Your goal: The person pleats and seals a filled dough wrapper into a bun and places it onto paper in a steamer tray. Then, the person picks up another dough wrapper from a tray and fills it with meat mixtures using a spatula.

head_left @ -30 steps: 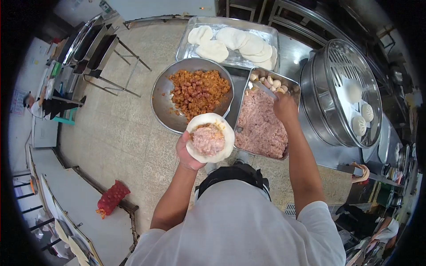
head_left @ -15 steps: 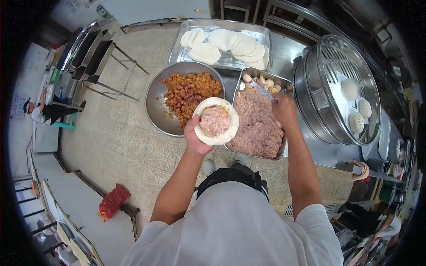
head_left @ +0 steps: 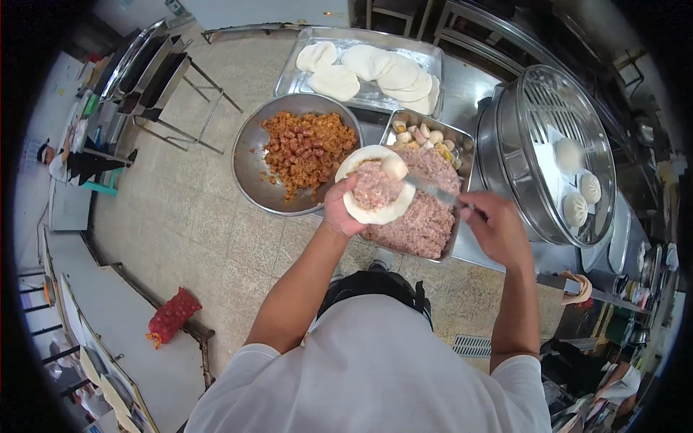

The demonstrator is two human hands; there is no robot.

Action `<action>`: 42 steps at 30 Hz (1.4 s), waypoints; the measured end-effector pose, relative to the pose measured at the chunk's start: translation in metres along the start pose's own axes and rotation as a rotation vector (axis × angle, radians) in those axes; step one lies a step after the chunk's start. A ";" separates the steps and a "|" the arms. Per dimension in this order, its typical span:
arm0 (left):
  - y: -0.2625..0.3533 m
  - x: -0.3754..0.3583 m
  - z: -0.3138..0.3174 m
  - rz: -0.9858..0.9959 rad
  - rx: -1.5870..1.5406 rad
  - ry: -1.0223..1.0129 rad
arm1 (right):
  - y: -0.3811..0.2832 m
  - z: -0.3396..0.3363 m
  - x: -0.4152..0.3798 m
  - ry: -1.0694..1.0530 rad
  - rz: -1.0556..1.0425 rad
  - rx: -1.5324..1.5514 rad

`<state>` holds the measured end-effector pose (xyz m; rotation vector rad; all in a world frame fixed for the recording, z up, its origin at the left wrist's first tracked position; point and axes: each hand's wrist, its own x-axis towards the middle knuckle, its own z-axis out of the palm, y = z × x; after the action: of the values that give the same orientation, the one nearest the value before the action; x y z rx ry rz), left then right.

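Observation:
On the palm and fingers of my left hand [head_left: 342, 211] lies a round dough wrapper [head_left: 390, 211], held from below. Pinkish minced meat [head_left: 375, 185] fills its middle, and a piece of egg [head_left: 394, 168] sits at the upper right of the meat. My right hand [head_left: 499, 225] is closed around the handle of a flat metal spatula [head_left: 434, 191], its blade tip at the wrapper's edge beside the egg. Beneath is a metal tray [head_left: 468, 148] of minced meat, with several egg pieces [head_left: 426, 135] at its far end.
A steel bowl [head_left: 245, 173] of orange-brown filling stands left. Behind lies a tray [head_left: 286, 83] with several flat dough rounds [head_left: 336, 83]. At right, a steamer [head_left: 498, 155] has buns [head_left: 575, 209] on its tilted upper tier. A red net sack [head_left: 174, 315] lies lower left; another person [head_left: 61, 162] is far left.
My right hand has brought the spatula from the egg pieces to the wrapper, and an egg piece now rests on the meat. My left hand has shifted right and slightly up.

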<state>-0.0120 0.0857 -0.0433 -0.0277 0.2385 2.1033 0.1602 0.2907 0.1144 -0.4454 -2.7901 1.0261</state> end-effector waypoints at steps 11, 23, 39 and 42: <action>-0.020 -0.021 -0.010 -0.087 0.076 0.029 | -0.041 0.013 -0.051 -0.085 0.144 -0.206; -0.021 -0.056 0.030 0.135 -0.086 0.076 | -0.068 0.118 -0.094 0.403 0.039 -0.285; 0.035 -0.110 0.019 0.135 -0.039 -0.056 | -0.107 0.162 -0.101 0.405 0.104 0.041; 0.059 -0.121 0.001 -0.013 -0.002 -0.015 | -0.113 0.142 -0.109 0.441 0.135 0.077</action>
<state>0.0003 -0.0460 -0.0190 -0.0152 0.2267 2.0900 0.2061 0.0876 0.0775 -0.7555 -2.3492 0.9223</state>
